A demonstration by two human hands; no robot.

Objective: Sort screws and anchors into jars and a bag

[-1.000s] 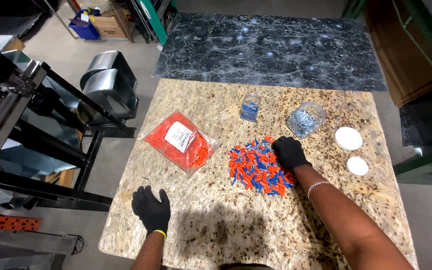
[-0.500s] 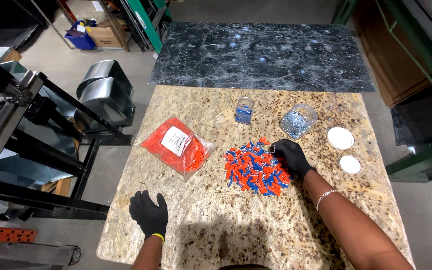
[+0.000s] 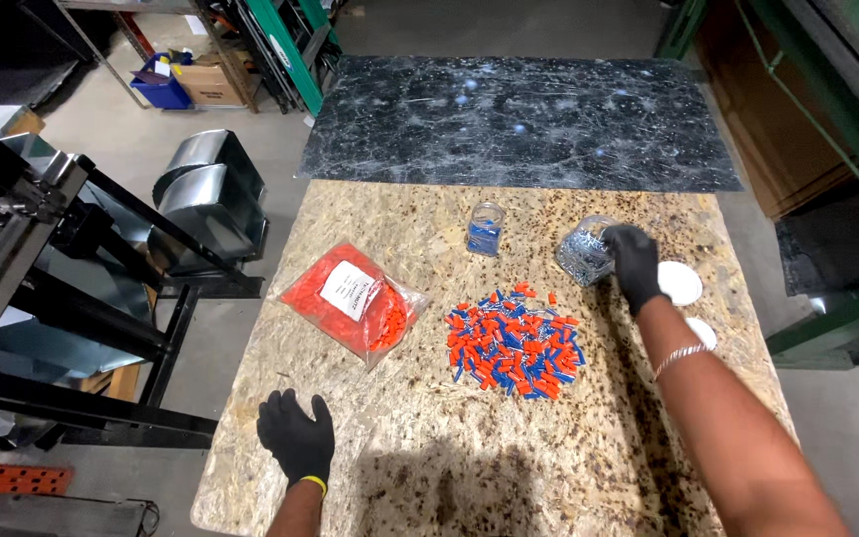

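My right hand [image 3: 633,263], in a black glove, reaches to the far right of the board and grips the rim of a clear jar of silvery screws [image 3: 582,255]. My left hand [image 3: 295,438], also gloved in black, rests flat with fingers apart on the chipboard table [image 3: 410,428] near its front left edge, holding nothing. Between them lies a loose pile of orange and blue wall plugs [image 3: 513,341]. A clear bag of orange plugs with a white label [image 3: 352,299] lies left of the pile.
A small clear jar with blue pieces [image 3: 486,229] stands behind the pile. Two white round lids [image 3: 681,282] lie at the right edge. A dark marbled slab [image 3: 519,124] adjoins the far side. Black metal frames and a steel duct piece [image 3: 206,194] stand to the left.
My right hand has left the pile of plugs and moved back and to the right onto the jar of screws. My left hand has stayed flat on the board.
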